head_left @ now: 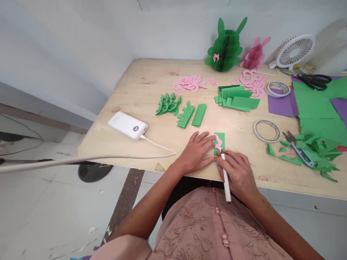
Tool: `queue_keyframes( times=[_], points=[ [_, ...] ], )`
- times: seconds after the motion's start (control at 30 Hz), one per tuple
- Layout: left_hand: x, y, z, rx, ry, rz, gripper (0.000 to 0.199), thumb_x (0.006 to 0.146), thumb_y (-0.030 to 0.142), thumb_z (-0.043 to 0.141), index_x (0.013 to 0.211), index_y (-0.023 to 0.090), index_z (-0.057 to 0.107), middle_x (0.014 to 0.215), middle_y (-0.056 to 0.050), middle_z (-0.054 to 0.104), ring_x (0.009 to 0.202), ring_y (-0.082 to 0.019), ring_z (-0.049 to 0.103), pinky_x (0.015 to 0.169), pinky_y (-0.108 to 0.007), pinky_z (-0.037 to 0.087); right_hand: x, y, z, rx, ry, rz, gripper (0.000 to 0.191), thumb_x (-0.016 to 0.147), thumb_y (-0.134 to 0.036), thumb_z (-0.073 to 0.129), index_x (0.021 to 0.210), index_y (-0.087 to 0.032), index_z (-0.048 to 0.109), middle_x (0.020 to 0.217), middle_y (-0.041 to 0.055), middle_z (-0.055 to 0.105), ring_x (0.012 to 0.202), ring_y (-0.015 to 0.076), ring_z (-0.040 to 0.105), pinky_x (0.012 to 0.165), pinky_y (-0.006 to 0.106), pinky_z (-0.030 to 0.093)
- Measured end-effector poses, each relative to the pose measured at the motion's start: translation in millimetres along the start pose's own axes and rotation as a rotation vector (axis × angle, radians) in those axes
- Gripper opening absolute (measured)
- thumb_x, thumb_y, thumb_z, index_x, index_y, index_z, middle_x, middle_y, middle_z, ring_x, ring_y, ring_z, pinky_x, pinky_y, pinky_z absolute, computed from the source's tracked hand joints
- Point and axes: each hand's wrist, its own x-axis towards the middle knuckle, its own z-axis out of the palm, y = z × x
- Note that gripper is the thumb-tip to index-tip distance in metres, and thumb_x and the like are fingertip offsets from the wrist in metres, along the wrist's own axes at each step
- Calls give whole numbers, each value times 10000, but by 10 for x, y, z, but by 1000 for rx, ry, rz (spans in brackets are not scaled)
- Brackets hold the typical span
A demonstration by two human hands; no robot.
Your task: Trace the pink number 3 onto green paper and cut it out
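My left hand (pixel 195 152) lies flat with spread fingers, its fingertips on a pink paper cutout (pixel 218 142) that rests on a small green paper strip (pixel 221 136). My right hand (pixel 237 173) holds a white marker (pixel 226 180), its dark tip at the lower edge of the pink cutout. Two green folded pieces with drawn outlines, one partly cut (pixel 185 115) and one uncut (pixel 199 115), lie beyond my left hand. Left of them is a pile of green curved cutouts (pixel 168 104).
A power bank (pixel 127 124) with a cable lies left. Green strips (pixel 238 97), pink cutouts (pixel 189 83), tape rolls (pixel 268 131), blue scissors (pixel 302 153), black scissors (pixel 316 81) and scraps lie around. Paper figures (pixel 226 50) and a fan (pixel 295 52) stand behind.
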Motion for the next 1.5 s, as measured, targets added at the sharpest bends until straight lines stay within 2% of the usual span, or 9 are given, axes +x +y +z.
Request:
queue_keyframes(
  times=[0.8,1.5],
  points=[
    [-99,20,-9,82,67,46,323,914,342,517,1191,191,584,1465,-65,475,1414,-273,316,1170,-490,211,-4,27,22,-5,-16,-3,330,931,-140,528,1246,-211,593,1165,77,701,1175,267,551,909,424,378],
    [-126,4,9,246,46,82,357,961,358,449,1260,230,597,1444,-51,499,1415,-310,310,1156,-535,219,-7,28,4,-16,-12,-15,337,919,-119,531,1240,-203,594,1166,85,701,1181,266,549,919,428,381]
  ],
)
